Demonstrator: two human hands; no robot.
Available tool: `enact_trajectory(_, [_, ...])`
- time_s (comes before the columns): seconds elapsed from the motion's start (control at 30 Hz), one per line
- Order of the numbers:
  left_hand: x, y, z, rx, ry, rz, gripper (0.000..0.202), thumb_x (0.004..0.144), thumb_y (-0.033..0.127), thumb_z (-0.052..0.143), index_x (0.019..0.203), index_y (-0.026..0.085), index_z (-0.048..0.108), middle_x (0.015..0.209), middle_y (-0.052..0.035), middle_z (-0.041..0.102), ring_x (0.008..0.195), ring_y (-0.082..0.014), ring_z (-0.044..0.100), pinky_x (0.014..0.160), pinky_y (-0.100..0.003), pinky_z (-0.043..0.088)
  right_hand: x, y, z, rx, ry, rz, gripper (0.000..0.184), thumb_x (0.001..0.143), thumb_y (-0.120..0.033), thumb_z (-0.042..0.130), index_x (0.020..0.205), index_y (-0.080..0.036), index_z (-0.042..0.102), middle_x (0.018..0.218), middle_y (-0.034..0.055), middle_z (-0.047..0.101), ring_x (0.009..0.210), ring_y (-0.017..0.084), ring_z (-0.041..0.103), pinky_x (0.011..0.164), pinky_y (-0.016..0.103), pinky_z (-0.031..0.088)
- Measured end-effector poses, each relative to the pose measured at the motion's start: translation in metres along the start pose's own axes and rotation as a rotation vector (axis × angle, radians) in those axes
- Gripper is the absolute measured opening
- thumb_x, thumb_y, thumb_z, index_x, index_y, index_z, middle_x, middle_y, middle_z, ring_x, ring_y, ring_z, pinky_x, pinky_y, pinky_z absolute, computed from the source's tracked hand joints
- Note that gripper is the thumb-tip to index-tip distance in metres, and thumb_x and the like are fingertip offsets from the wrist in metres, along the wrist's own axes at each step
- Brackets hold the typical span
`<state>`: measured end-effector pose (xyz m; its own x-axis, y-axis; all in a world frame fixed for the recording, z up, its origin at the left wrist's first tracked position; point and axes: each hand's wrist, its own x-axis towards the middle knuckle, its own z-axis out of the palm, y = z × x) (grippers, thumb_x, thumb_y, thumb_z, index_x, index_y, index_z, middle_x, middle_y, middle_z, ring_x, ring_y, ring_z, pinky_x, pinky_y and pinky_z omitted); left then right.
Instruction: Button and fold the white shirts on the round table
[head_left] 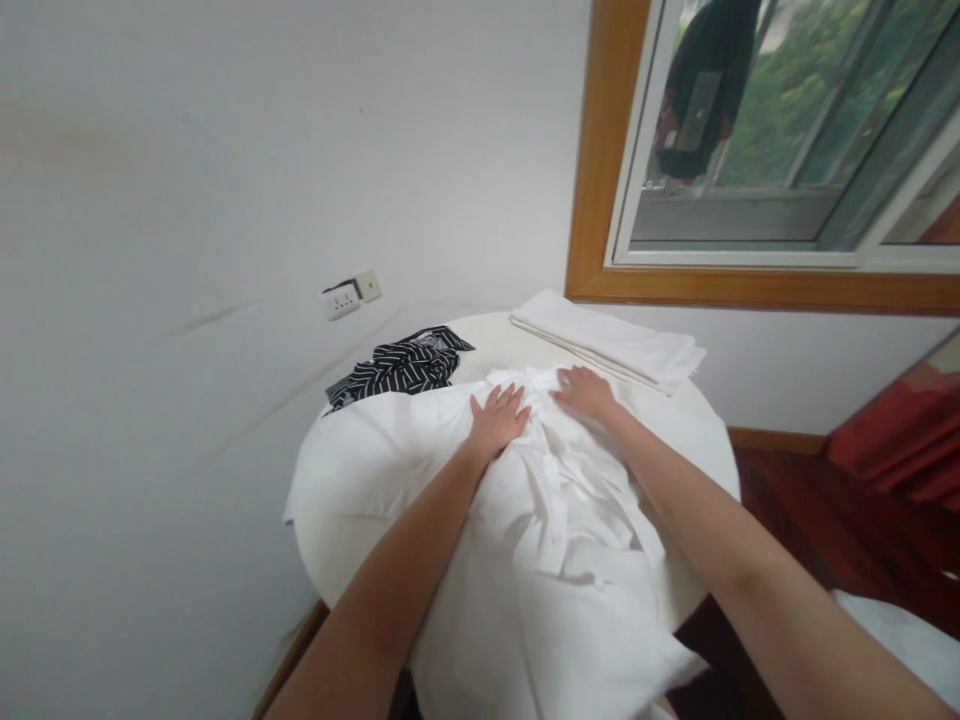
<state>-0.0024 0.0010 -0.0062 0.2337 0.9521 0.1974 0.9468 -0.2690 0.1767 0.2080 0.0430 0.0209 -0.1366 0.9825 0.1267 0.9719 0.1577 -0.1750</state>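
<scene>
A white shirt (540, 560) lies spread over a round table, its sleeve stretched to the left and its lower part hanging over the near edge. Loose folds run down its middle. My left hand (500, 418) rests flat on the shirt near the collar, fingers spread. On the other side of the collar, my right hand (583, 392) lies on the fabric with its fingers stretched out and slightly bent. Neither hand appears to grip the cloth.
Bunched black-and-white striped cloth (405, 362) sits at the table's back left. A folded white cloth (607, 338) lies at the back right of the round white table (337, 550). Behind are a wall socket (341, 301) and a wood-framed window (757, 287); a red curtain (900, 430) hangs right.
</scene>
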Motion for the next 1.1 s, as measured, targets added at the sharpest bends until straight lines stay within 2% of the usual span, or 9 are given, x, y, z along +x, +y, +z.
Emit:
enact_trajectory(0.07, [0.003, -0.001, 0.0, -0.002, -0.019, -0.009, 0.052, 0.094, 0.05, 0.027, 0.143, 0.036, 0.037, 0.153, -0.0028, 0.034, 0.142, -0.0313, 0.025, 0.107, -0.072, 0.014, -0.003, -0.006, 0.015, -0.02, -0.055, 0.016, 0.072, 0.09, -0.065, 0.028, 0.149, -0.024, 0.03, 0.157, 0.0118, 0.021, 0.144, 0.029, 0.017, 0.112, 0.053, 0.017])
enact_trajectory(0.17, [0.011, -0.002, -0.001, -0.002, -0.049, -0.017, 0.054, 0.093, 0.054, 0.026, 0.143, 0.038, 0.036, 0.154, -0.0013, 0.03, 0.143, -0.0303, 0.022, 0.108, -0.071, 0.013, 0.0, -0.003, 0.024, -0.025, -0.121, 0.015, 0.078, 0.088, -0.071, 0.02, 0.152, -0.025, 0.022, 0.159, 0.0107, 0.011, 0.145, 0.028, 0.008, 0.114, 0.054, 0.009])
enact_trajectory(0.47, [0.025, -0.009, -0.006, 0.024, -0.146, 0.02, 0.064, 0.089, 0.065, 0.02, 0.146, 0.038, 0.028, 0.157, 0.0007, 0.022, 0.145, -0.0292, 0.016, 0.111, -0.067, 0.011, 0.013, 0.009, 0.02, -0.036, -0.073, -0.024, 0.077, 0.089, -0.071, 0.023, 0.15, -0.025, 0.027, 0.158, 0.0118, 0.018, 0.144, 0.029, 0.015, 0.113, 0.054, 0.012])
enact_trajectory(0.57, [0.028, -0.01, -0.007, 0.024, -0.164, -0.004, 0.068, 0.088, 0.068, 0.02, 0.147, 0.037, 0.027, 0.158, 0.0018, 0.02, 0.145, -0.0287, 0.014, 0.111, -0.067, 0.009, 0.008, 0.007, 0.017, -0.01, 0.076, -0.114, 0.06, 0.092, -0.055, 0.037, 0.141, -0.021, 0.044, 0.152, 0.0135, 0.033, 0.139, 0.027, 0.029, 0.111, 0.05, 0.022])
enact_trajectory(0.7, [0.033, -0.008, -0.007, 0.036, -0.166, -0.05, 0.069, 0.087, 0.069, 0.019, 0.147, 0.036, 0.026, 0.158, 0.0037, 0.018, 0.146, -0.0276, 0.013, 0.112, -0.066, 0.006, -0.004, 0.006, 0.006, 0.139, 0.276, -0.372, 0.032, 0.086, -0.023, 0.051, 0.113, -0.02, 0.068, 0.134, 0.0099, 0.055, 0.126, 0.024, 0.046, 0.109, 0.041, 0.031])
enact_trajectory(0.77, [0.035, -0.008, -0.006, 0.039, -0.164, -0.057, 0.068, 0.088, 0.069, 0.019, 0.147, 0.037, 0.026, 0.158, 0.0042, 0.018, 0.146, -0.0278, 0.013, 0.112, -0.066, 0.006, -0.014, 0.005, 0.001, 0.257, 0.221, -0.457, 0.03, 0.084, -0.019, 0.05, 0.106, -0.02, 0.071, 0.121, 0.0081, 0.064, 0.116, 0.022, 0.055, 0.104, 0.038, 0.037])
enact_trajectory(0.87, [0.038, -0.009, -0.005, 0.033, -0.156, -0.055, 0.066, 0.088, 0.067, 0.02, 0.147, 0.037, 0.026, 0.158, 0.0046, 0.019, 0.145, -0.0285, 0.013, 0.112, -0.066, 0.007, -0.034, 0.006, -0.005, 0.391, 0.017, -0.533, 0.028, 0.085, -0.026, 0.052, 0.105, -0.02, 0.071, 0.114, 0.0077, 0.068, 0.108, 0.021, 0.061, 0.1, 0.036, 0.043])
enact_trajectory(0.97, [0.04, -0.009, -0.005, 0.022, -0.149, -0.058, 0.064, 0.089, 0.066, 0.022, 0.147, 0.038, 0.027, 0.158, 0.0042, 0.02, 0.145, -0.028, 0.014, 0.113, -0.065, 0.006, -0.055, 0.005, -0.007, 0.365, -0.097, -0.557, 0.035, 0.085, -0.033, 0.054, 0.114, -0.019, 0.068, 0.135, 0.0118, 0.056, 0.124, 0.025, 0.051, 0.107, 0.043, 0.036])
enact_trajectory(1.1, [0.042, -0.009, -0.004, 0.022, -0.138, -0.056, 0.064, 0.089, 0.066, 0.022, 0.146, 0.038, 0.028, 0.158, 0.0036, 0.021, 0.145, -0.0277, 0.015, 0.113, -0.064, 0.006, -0.072, -0.005, -0.008, 0.256, -0.182, -0.495, 0.048, 0.089, -0.035, 0.049, 0.135, -0.023, 0.052, 0.149, 0.012, 0.039, 0.138, 0.032, 0.031, 0.109, 0.065, 0.019])
